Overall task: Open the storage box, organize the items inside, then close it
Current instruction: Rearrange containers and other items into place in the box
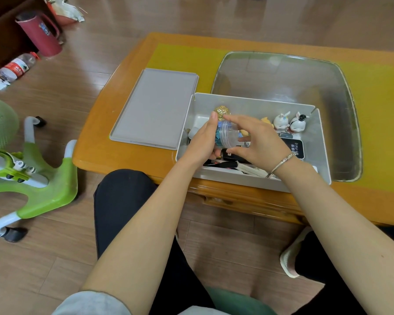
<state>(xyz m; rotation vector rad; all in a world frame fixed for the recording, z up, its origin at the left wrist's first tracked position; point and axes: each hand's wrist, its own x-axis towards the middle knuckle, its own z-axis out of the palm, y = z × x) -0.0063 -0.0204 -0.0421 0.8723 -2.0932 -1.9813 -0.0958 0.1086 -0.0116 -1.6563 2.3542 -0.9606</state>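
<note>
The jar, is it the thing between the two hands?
Yes. In the head view, the clear jar sits between the left hand and the right hand, over the open box. The left hand grips it; the right hand's fingers spread beside it.

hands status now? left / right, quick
Left hand: grips the clear round jar over the storage box.
Right hand: open, fingers spread at the jar's lid end; contact cannot be told.

Soft even daylight, glare on floor [214,14], edges bowed
</note>
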